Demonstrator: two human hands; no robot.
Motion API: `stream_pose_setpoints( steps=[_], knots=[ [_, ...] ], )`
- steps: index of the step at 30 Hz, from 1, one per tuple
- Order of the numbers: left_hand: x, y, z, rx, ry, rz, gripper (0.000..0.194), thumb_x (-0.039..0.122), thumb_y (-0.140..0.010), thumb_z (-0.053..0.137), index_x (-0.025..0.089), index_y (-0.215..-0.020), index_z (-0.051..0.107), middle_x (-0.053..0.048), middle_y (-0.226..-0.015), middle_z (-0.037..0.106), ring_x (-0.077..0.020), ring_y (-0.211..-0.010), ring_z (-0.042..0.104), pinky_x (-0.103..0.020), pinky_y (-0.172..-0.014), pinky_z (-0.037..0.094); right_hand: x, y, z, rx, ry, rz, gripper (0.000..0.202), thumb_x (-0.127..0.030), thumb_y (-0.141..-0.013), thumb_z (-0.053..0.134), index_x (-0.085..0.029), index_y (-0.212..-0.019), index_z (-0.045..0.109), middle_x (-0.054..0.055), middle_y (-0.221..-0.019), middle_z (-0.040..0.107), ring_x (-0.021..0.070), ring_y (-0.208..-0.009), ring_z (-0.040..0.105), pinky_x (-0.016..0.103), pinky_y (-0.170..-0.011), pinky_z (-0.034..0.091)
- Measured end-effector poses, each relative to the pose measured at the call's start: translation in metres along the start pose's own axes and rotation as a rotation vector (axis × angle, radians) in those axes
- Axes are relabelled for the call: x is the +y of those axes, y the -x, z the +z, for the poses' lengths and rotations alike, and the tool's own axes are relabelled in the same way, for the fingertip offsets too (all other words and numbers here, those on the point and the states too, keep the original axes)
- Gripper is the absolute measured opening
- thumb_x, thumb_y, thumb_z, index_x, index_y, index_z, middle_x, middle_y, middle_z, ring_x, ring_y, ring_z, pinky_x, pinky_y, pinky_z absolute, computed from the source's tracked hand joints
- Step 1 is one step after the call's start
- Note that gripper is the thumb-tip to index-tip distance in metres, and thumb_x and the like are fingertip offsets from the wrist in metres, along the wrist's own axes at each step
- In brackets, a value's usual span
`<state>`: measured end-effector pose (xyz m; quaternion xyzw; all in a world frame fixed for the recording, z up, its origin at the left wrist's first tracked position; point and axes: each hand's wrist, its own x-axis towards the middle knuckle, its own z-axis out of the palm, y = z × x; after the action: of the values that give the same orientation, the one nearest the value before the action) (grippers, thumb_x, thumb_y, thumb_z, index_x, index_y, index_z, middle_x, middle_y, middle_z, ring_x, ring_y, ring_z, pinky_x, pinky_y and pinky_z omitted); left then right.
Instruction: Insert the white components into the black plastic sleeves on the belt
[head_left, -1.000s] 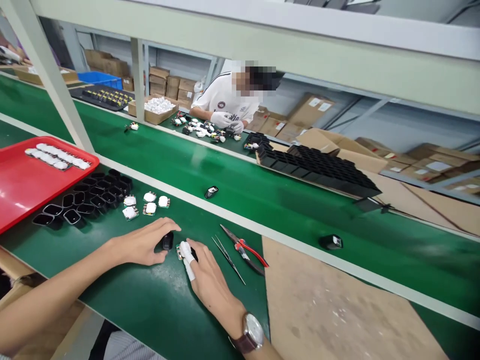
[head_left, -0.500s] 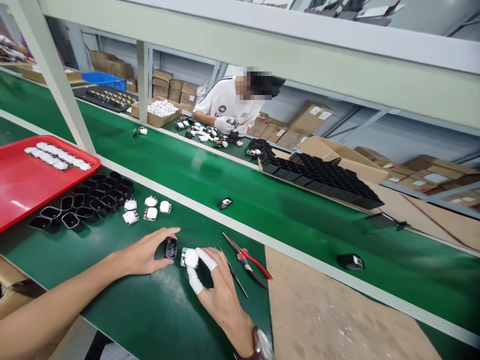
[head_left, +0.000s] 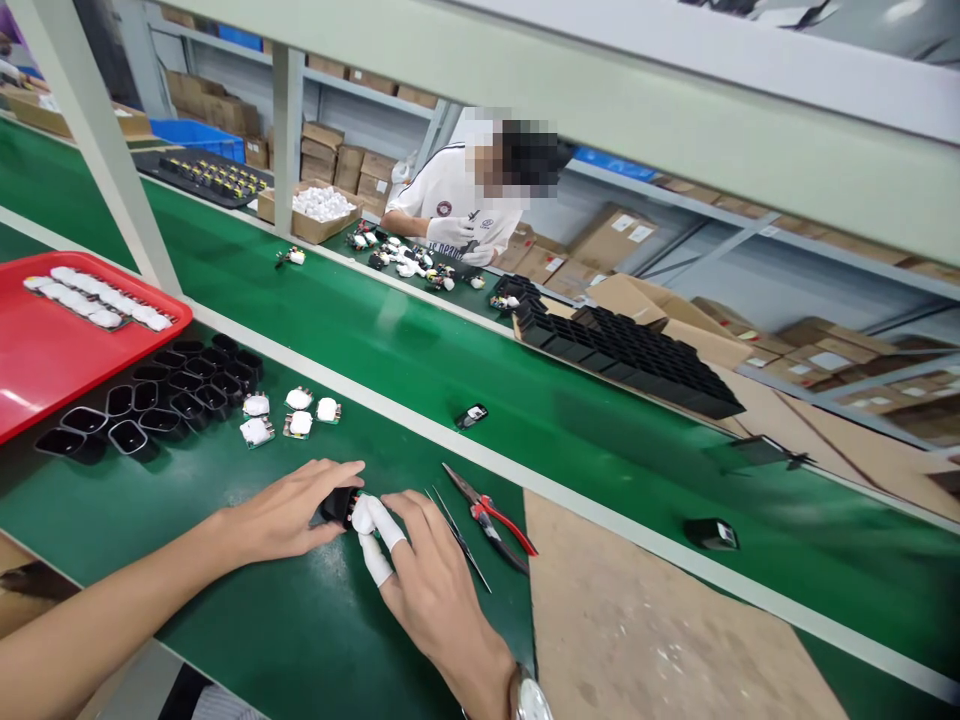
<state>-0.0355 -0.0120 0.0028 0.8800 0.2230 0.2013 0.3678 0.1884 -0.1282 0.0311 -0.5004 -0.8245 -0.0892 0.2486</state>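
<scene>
My left hand (head_left: pixel 300 505) is closed round a small black plastic housing (head_left: pixel 336 506), its open end turned to the right. In my right hand (head_left: pixel 420 560), thumb and forefinger in white finger cots pinch a circuit board with a white pad (head_left: pixel 364 514). The board's edge is at the mouth of the housing; how far it sits inside is hidden by the fingers. Several similar white-topped boards (head_left: pixel 298 425) lie beyond my left hand. Right of my right hand are tweezers (head_left: pixel 461 540) and red-and-black pliers (head_left: pixel 487 515).
Black empty housings (head_left: pixel 161 420) stand in rows at left beside a red tray (head_left: pixel 45 365) bearing white-topped boards. A green conveyor belt (head_left: pixel 360 335) carries several parts. Cardboard (head_left: pixel 637 610) covers the bench at right. Across the belt, a gloved co-worker (head_left: pixel 457 210) handles parts.
My right hand has moved left, bringing the board to the housing's mouth. My left hand has turned the housing toward it. The black units on the belt have shifted slightly right.
</scene>
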Motion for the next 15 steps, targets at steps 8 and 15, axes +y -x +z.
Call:
stream_pose_setpoints(
  steps=[8, 15],
  knots=[
    [0.001, 0.001, 0.0, 0.0, -0.008, -0.011, 0.078, 0.017, -0.097, 0.065, 0.034, -0.163, 0.025, -0.007, -0.144, 0.062, -0.0263, -0.134, 0.057, -0.045, -0.112, 0.052, -0.001, -0.01, -0.004, -0.014, 0.04, -0.026, 0.039, 0.001, -0.088, 0.054, -0.009, -0.125, 0.06, 0.019, -0.122, 0.062, 0.0344, -0.117, 0.055, 0.051, -0.095, 0.059],
    [0.002, 0.0, -0.001, 0.016, -0.008, 0.0, 0.075, 0.018, -0.098, 0.064, 0.034, -0.162, 0.027, -0.007, -0.143, 0.063, -0.0268, -0.132, 0.059, -0.045, -0.111, 0.052, 0.0, -0.013, -0.009, -0.057, -0.015, 0.018, 0.035, -0.006, -0.095, 0.054, -0.014, -0.129, 0.059, 0.018, -0.124, 0.062, 0.0332, -0.117, 0.056, 0.052, -0.097, 0.059]
  ],
)
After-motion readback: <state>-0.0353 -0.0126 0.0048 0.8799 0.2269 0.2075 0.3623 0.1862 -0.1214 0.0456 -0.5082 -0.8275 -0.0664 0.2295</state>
